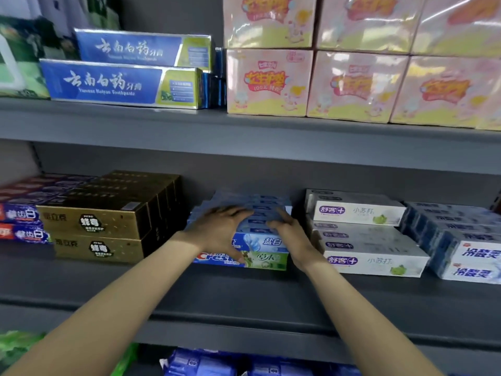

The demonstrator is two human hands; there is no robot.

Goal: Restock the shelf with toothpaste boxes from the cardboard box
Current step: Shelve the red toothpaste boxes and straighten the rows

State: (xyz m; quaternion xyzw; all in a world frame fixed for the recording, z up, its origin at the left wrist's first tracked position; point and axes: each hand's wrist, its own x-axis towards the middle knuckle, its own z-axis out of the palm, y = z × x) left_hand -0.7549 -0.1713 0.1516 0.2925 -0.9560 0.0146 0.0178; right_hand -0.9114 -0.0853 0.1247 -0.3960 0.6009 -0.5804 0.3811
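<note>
On the middle shelf (244, 291), between the gold boxes (108, 221) and the white boxes (363, 240), sits the Crest stack (260, 251), and both hands are on it. The step looks like squaring up freshly placed toothpaste boxes; done well, it means pressing evenly from both sides so the upper boxes slide flush with the green one at the bottom, without shoving the pile back or skewing it into its neighbours. The left hand (219, 229) lies spread over the stack's top left, fingers fairly straight, thumb down across the front face, pressing rather than gripping. The right hand (290, 232) rests against the right end, fingers extended along the top edge, holding nothing. Both forearms reach up and inward from below. No cardboard box is in view.
</note>
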